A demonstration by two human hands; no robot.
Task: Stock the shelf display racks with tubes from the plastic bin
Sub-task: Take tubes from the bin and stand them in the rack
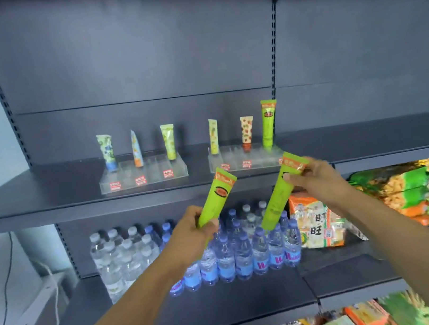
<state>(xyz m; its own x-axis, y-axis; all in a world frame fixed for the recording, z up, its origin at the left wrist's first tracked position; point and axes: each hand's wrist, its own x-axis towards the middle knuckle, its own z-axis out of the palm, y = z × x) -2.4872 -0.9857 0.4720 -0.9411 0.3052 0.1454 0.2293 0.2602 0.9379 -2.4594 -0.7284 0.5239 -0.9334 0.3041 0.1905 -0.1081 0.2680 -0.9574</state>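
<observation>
Matte metal shelf (45,193), glossy tubes (216,196)

Two display racks sit side by side on the upper shelf (46,198), the left rack (143,177) and the right rack (245,162), each with three tubes standing in it. On the shelf below, water bottles (221,250) stand left of snack bags (320,224).

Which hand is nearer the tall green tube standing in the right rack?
Right. The right hand is just below and slightly right of the tall green tube; the left hand is lower and well to its left.
</observation>
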